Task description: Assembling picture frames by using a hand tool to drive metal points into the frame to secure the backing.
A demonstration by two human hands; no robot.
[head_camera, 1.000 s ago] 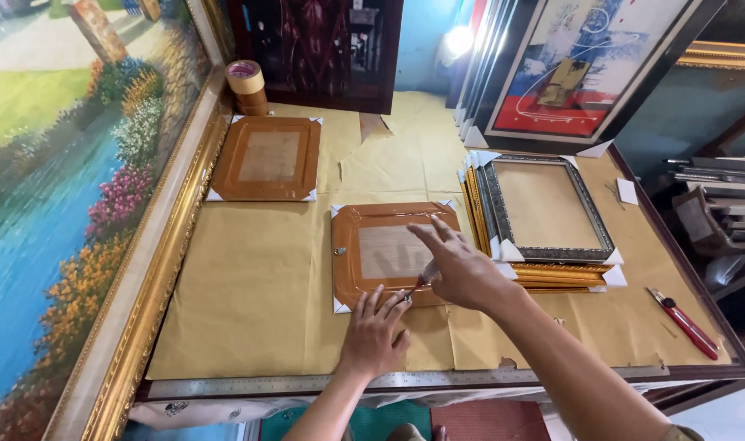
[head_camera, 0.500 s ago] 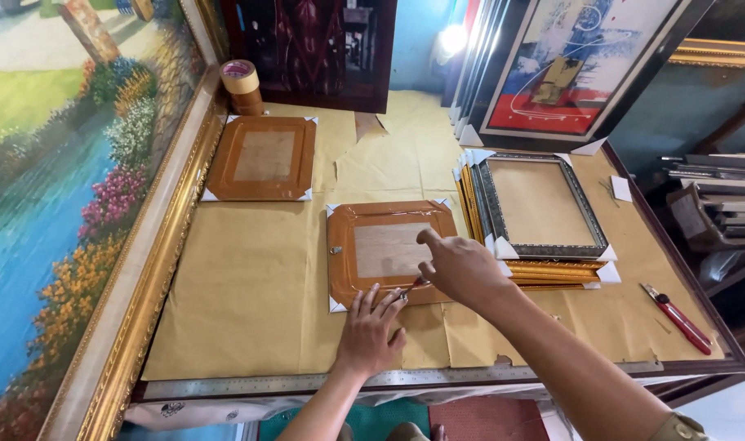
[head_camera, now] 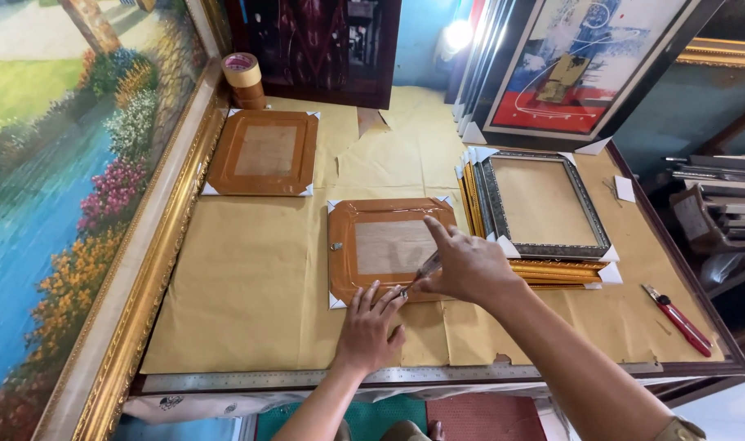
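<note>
Brown taped frame (head_camera: 389,247) lies face-down mid-table on kraft paper. Left hand (head_camera: 371,327) is flat, fingers spread, pressing its near edge. Right hand (head_camera: 466,265) pinches what looks like a small blade (head_camera: 421,273), hard to tell, over the frame's lower right. Silver frame (head_camera: 544,204) sits just right of it.

2 bare forearms; olive cuff at right elbow.

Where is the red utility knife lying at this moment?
In the head view, the red utility knife lies at the right end of the paper-covered table, near its front corner, right of the stacked frames and away from both hands.
</note>
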